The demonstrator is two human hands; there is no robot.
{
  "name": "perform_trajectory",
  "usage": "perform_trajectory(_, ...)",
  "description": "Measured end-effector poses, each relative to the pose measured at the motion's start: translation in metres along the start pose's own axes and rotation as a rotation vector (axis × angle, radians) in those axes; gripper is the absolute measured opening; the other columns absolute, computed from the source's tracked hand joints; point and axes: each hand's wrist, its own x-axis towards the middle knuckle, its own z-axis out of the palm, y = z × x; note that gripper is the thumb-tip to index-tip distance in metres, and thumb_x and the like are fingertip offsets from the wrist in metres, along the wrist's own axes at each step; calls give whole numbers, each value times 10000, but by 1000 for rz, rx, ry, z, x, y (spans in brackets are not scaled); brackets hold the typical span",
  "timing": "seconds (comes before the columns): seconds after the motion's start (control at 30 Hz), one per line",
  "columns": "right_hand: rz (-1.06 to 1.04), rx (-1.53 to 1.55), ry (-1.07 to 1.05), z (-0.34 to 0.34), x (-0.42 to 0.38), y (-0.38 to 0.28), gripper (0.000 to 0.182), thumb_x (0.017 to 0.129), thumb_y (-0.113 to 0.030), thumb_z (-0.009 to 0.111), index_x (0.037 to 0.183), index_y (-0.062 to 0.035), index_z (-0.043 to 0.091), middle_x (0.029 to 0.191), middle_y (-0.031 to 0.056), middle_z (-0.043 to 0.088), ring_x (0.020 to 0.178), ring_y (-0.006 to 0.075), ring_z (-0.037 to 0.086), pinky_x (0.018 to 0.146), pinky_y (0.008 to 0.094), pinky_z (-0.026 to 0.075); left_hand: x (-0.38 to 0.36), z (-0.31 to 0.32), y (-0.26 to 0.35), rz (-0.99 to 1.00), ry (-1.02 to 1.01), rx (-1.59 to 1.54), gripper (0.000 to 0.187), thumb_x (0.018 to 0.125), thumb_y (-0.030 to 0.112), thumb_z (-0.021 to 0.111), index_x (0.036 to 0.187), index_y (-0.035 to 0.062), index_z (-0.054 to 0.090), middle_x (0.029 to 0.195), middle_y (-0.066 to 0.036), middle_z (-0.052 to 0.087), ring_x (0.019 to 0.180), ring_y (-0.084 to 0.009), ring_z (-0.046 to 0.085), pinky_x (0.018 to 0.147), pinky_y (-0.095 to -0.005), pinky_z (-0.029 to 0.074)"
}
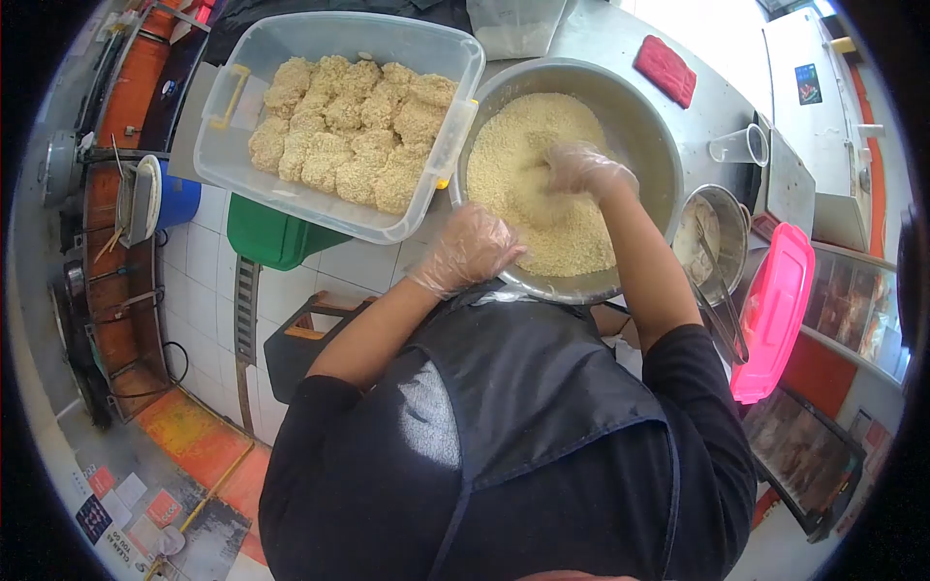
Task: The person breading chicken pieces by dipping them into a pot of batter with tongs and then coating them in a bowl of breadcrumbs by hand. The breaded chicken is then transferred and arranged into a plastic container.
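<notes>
A large metal bowl (pixel 651 126) holds pale yellow breadcrumbs (pixel 542 111). My left hand (pixel 470 247), in a clear plastic glove, is closed on the bowl's near-left rim. Inside the bowl is my right hand (pixel 588 170), gloved too; its fingers are down at the crumbs and smeared by motion, so whether they hold anything is hidden. To the left of the bowl stands a clear plastic tub (pixel 215 145) with yellow latches, packed with rows of crumb-coated pieces (pixel 344 136).
A red cloth (pixel 666 71) and a clear plastic cup (pixel 739 146) lie on the metal counter (pixel 605 39). At right are a metal pot (pixel 738 232) with tongs (pixel 722 290) and a pink lid (pixel 778 315). A green bin (pixel 276 235) sits below the tub.
</notes>
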Motion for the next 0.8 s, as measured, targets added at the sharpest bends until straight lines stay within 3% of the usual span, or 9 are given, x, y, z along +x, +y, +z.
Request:
perform_trajectory(0.1, 49, 5, -107, -7, -15, -7, 450, 791, -321, 755, 1172, -82, 740, 1120, 196, 737, 1099, 375, 683, 990, 445, 508, 1, 2, -2, 1, 24, -45, 339, 960, 415, 615, 776, 135, 668, 722, -85, 628, 744, -287, 634, 741, -453, 464)
perform_trajectory(0.17, 148, -46, 81, 19, -5, 6, 517, 805, -433, 778, 1197, -96, 746, 1138, 200, 735, 1100, 361, 692, 953, 465, 532, 1, 1, -1, -4, 13, -68, 344, 960, 416, 614, 773, 132, 668, 725, -91, 632, 750, -293, 639, 741, -456, 466)
perform_trajectory(0.2, 149, -48, 78, 19, -10, 2, 517, 805, -433, 778, 1197, -96, 746, 1138, 200, 735, 1100, 361, 692, 953, 465, 533, 2, 0, -1, -7, 1, -87, 349, 960, 417, 613, 771, 128, 668, 727, -96, 636, 755, -299, 643, 741, -459, 468)
perform_trajectory(0.27, 42, 116, 261, 21, -21, -10, 541, 821, -475, 771, 1200, -89, 737, 1132, 197, 738, 1087, 362, 695, 958, 464, 528, 3, 1, -2, -4, 14, -89, 381, 975, 434, 595, 764, 127, 676, 718, -91, 640, 731, -293, 645, 731, -459, 468)
perform_trajectory(0.47, 101, 216, 242, 34, -26, -20, 487, 873, -400, 754, 1263, -115, 690, 1113, 162, 750, 1097, 358, 692, 969, 466, 522, 3, -1, 0, 9, 76, -90, 403, 982, 448, 592, 754, 129, 683, 703, -85, 638, 709, -286, 642, 726, -453, 460)
perform_trajectory(0.6, 152, 160, 272, 7, -59, -45, 456, 880, -366, 757, 1259, -123, 692, 1096, 150, 752, 1105, 345, 694, 962, 459, 527, 0, 4, -1, -9, 62, -73, 388, 973, 444, 613, 759, 129, 689, 705, -87, 633, 721, -283, 633, 729, -444, 452)
perform_trajectory(0.7, 47, 180, 447, -19, -95, -54, 413, 875, -306, 765, 1240, -120, 715, 1038, 180, 754, 986, 330, 722, 894, 456, 548, -2, -5, 3, -35, 123, -72, 367, 965, 416, 625, 771, 110, 683, 724, -110, 613, 735, -318, 598, 749, -463, 456)
perform_trajectory(0.8, 156, 303, 489, -47, -115, -56, 383, 923, -229, 767, 1284, -118, 703, 1063, 123, 771, 926, 222, 733, 845, 368, 593, -1, -4, 4, -18, 131, -79, 353, 962, 407, 635, 782, 107, 683, 723, -109, 602, 733, -312, 590, 742, -464, 453)
